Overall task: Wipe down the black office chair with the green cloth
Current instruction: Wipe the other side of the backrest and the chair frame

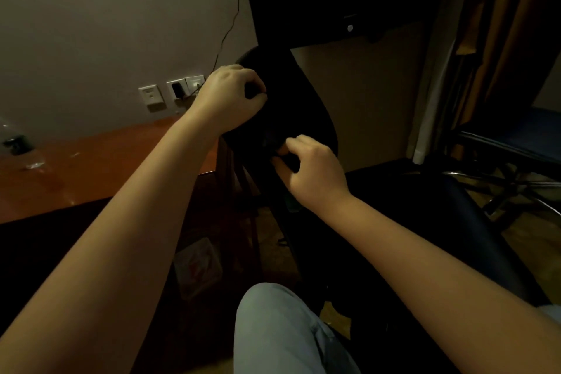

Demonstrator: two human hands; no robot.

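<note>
The black office chair (306, 106) stands close in front of me, its curved back very dark in the dim light. My left hand (230, 97) is closed over the chair's upper left edge. Lower down, my right hand (312, 170) presses against the chair with its fingers curled on a dark bunched cloth (269, 140). Only a small bluish-green patch of that cloth shows beside the fingertips; the rest is hidden under the hand and in shadow.
A wooden desk (106, 161) runs along the left, with wall sockets (179, 89) and a hanging cable above it. A second chair with a chrome base (516, 188) stands at the right. My knee in light trousers (273, 331) is at the bottom.
</note>
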